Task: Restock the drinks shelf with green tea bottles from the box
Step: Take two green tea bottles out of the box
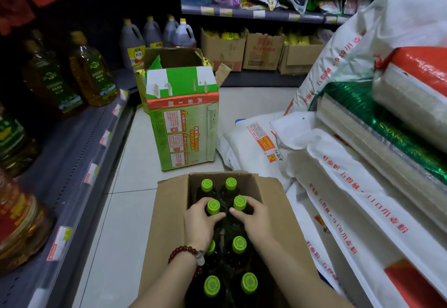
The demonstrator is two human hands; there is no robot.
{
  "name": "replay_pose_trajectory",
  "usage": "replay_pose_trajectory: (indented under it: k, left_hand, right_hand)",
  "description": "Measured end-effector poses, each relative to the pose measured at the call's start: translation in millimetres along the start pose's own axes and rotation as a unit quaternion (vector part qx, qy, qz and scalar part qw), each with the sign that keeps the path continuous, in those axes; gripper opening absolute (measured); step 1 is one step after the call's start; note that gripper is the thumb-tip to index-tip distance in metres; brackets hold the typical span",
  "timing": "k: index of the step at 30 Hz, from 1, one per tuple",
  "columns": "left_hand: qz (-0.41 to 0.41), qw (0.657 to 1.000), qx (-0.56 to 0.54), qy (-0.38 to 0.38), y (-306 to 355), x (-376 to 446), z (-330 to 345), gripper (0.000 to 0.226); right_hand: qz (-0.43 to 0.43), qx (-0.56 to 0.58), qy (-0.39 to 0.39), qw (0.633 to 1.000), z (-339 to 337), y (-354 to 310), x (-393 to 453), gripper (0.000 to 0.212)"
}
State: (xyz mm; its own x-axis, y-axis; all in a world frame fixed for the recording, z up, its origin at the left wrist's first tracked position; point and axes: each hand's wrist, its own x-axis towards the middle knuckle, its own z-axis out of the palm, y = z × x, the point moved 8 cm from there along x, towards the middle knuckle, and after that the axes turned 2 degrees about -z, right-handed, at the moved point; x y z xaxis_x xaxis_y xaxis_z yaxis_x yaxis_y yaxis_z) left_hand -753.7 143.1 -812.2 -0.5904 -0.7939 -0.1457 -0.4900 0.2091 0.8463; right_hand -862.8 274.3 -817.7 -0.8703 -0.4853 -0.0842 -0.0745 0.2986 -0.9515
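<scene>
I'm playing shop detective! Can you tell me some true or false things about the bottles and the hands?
1. Both hands are down in the brown box. True: the left hand and right hand each grip a bottle.
2. The bottle caps are red. False: they are green.
3. The left wrist wears a red bead bracelet. True.
4. The green carton stands on the shelf. False: it stands on the floor.

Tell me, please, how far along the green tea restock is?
Just starting. The box is open, eight green caps showing. The left hand and right hand each grip a bottle still seated inside. No green tea bottles show on any shelf; all remain to move.
</scene>
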Motion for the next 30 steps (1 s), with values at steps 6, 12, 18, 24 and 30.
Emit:
replay_pose_trajectory:
  k: [6,12,18,24,30]
  left_hand:
    - [0.012,0.999,-0.026,-0.025,66,-18,-44,0.047]
    - [0.021,0.993,-0.091,-0.077,190,-56,-128,0.033]
    - [0.047,0.988,-0.126,-0.077,328,-94,-235,0.032]
    - [0.111,0.983,-0.127,-0.071,460,-129,-352,0.029]
    - [0.184,0.973,-0.130,-0.054,571,-166,-462,0.024]
  right_hand:
    - [0.004,0.023,-0.016,1.000,-31,-78,-22,0.032]
    - [0.006,0.036,-0.038,0.999,-75,-222,-50,0.026]
    - [-0.034,0.017,-0.059,0.998,-114,-395,-80,0.012]
    - [-0.082,0.012,-0.077,0.994,-144,-571,-117,0.020]
    - [-0.122,0.048,-0.086,0.988,-159,-719,-158,0.020]
